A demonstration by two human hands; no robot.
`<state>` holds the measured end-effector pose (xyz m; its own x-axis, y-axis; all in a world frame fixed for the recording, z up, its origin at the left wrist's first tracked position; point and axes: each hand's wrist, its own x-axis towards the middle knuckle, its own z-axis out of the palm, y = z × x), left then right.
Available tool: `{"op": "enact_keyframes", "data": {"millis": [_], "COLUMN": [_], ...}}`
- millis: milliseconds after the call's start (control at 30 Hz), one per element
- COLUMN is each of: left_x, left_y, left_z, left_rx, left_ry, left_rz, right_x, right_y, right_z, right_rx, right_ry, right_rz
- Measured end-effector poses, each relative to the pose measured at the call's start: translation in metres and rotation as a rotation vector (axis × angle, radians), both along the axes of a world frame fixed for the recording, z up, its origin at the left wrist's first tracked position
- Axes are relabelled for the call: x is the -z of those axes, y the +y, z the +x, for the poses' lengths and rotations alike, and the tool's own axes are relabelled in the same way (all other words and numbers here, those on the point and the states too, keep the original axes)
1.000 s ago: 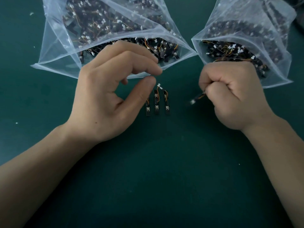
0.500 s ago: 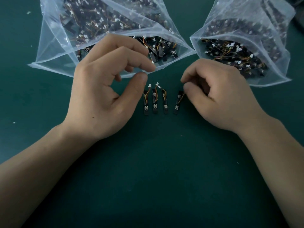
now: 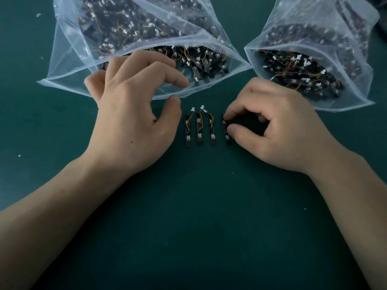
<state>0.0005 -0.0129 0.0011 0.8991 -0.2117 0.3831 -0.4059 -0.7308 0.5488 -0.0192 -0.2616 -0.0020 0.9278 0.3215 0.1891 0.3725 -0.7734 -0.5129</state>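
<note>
— What is the right hand [image 3: 278, 130] doing?

— Its finger and thumb pinch a little board [image 3: 225, 125]. The board is down on the green mat [image 3: 188, 206]. It is at the right end of a row, just beside three boards [image 3: 199, 130] that lie side by side.

— And the left hand [image 3: 129, 114]?

— It holds nothing. Its fingers are spread loose over the mouth of the left bag [image 3: 69, 65].

— What could go wrong?

— I think the little board could end up crooked if the fingers twist as they let go. It could also bump the board next to it and push the row out of line. They lie very close.

— Anything else?

— The boards have thin wires [image 3: 189, 120] with white plugs [image 3: 192, 109]. A fingertip could catch a wire and drag a board along. The left hand is near the other end of the row, so a small slip could knock that board. The left bag is open and full, and so is the right bag [image 3: 364, 80]. A tug on the plastic could spill more boards onto the neat row.
</note>
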Motion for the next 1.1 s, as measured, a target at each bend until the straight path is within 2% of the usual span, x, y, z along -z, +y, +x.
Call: {"op": "enact_keyframes", "data": {"millis": [100, 200, 400, 833, 1100], "left_x": [0.001, 0.002, 0.004, 0.004, 0.0022], "left_y": [0.0001, 0.0003, 0.0006, -0.0023, -0.001], "left_z": [0.0004, 0.0003, 0.0007, 0.0031, 0.0035], "left_rx": [-0.028, -0.091, -0.095, -0.089, -0.112], "left_ry": [0.02, 0.053, 0.16, 0.228, 0.219], "left_rz": [0.042, 0.199, 0.335, 0.383, 0.236], "right_x": [0.0012, 0.0023, 0.0029, 0.0064, 0.0048], "right_y": [-0.0004, -0.0011, -0.0017, -0.0001, 0.0011], "right_z": [0.0005, 0.0005, 0.0008, 0.0016, 0.0014], "right_rx": [-0.007, -0.014, 0.014, 0.021, 0.029], "right_ry": [-0.009, -0.022, -0.045, -0.086, -0.096], "right_rz": [0.002, 0.022, 0.145, 0.107, 0.079]}}
